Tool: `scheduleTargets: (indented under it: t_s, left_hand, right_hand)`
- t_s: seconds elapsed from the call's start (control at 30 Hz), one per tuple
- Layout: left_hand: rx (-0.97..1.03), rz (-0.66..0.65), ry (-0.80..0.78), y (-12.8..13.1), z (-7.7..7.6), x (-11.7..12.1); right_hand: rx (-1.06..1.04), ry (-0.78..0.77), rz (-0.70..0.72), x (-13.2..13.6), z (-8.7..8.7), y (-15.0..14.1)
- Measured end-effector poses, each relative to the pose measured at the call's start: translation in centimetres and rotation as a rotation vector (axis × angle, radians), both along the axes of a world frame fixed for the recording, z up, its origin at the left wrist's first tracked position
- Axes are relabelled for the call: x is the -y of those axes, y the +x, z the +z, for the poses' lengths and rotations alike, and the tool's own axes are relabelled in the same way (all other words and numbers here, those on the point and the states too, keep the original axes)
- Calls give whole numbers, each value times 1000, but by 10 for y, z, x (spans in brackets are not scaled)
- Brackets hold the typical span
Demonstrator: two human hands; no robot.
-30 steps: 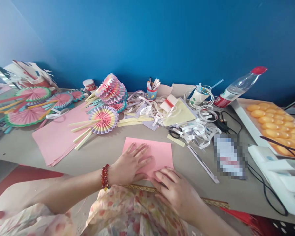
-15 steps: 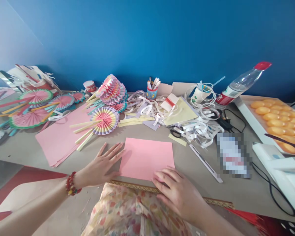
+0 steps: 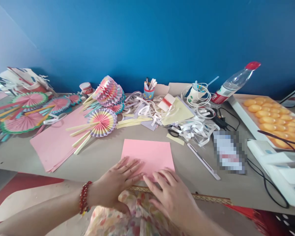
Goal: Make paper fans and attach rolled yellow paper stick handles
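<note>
A pink sheet of paper (image 3: 148, 152) lies flat on the grey table in front of me; I cannot tell whether it is folded. My left hand (image 3: 115, 182) rests on its lower left part, fingers stretched out, a red bead bracelet at the wrist. On the lower right part lies my right hand (image 3: 170, 191), its fingers spread and flat. The near edge of the paper is mostly hidden under both hands. A folded paper fan (image 3: 103, 123) with pale yellow sticks lies beyond the sheet to the left.
Pink sheets (image 3: 55, 144) lie at left beside more paper fans (image 3: 29, 100). White paper strips (image 3: 196, 126) and scissors (image 3: 173, 131) are behind. A white utility knife (image 3: 204, 162) lies right of the paper. A bottle (image 3: 233, 85) leans near the wall, beside an orange bumpy tray (image 3: 270, 114).
My left hand slid left off the paper, then came back onto its lower left part. My right hand stayed near the lower right, its fingers now spread farther apart.
</note>
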State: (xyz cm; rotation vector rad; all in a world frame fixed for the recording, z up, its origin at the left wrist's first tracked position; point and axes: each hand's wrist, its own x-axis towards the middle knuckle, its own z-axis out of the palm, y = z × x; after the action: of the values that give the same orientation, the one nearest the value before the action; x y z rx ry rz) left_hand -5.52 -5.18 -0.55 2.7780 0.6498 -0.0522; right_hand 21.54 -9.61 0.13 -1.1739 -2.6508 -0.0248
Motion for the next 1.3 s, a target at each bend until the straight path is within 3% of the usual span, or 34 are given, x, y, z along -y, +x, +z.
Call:
scheduleTargets:
  t_s: [0.17,0.3,0.47,0.6,0.77,0.83,0.93,1.0,1.1,1.2,1.3]
  left_hand:
    - [-18,-5,-2,-1,1,-1]
    - [-54,12,-19,1,3,-1]
    - [-92,39,-17,4,5,0]
    - [-115,56,2,0,3,3]
    - [-102,141,118,-26,-3,5]
    - [-78,167,172,-35,-5,2]
    - [-68,183,202,-39,-2,-6]
    - [-54,190,205,-35,4,-14]
    - [7,214,218,-21,15,-27]
    - [39,228,235,-1,19,-45]
    - [41,247,238,21,13,-67]
  right_hand:
    - [-26,-13,-58,7,-12,-9]
    - [-80,35,-136,16,-14,25]
    - [42,138,-154,29,-7,72]
    - [41,139,-172,33,-4,74]
    - [45,146,-92,25,-7,81]
    - [2,180,-177,13,-10,93]
    - [8,240,-442,-14,-15,114]
    - [16,272,-540,-32,-18,125]
    - [33,289,-570,-48,-18,133]
    - [40,308,-557,-46,-17,138]
    - [37,342,-610,-35,-13,144]
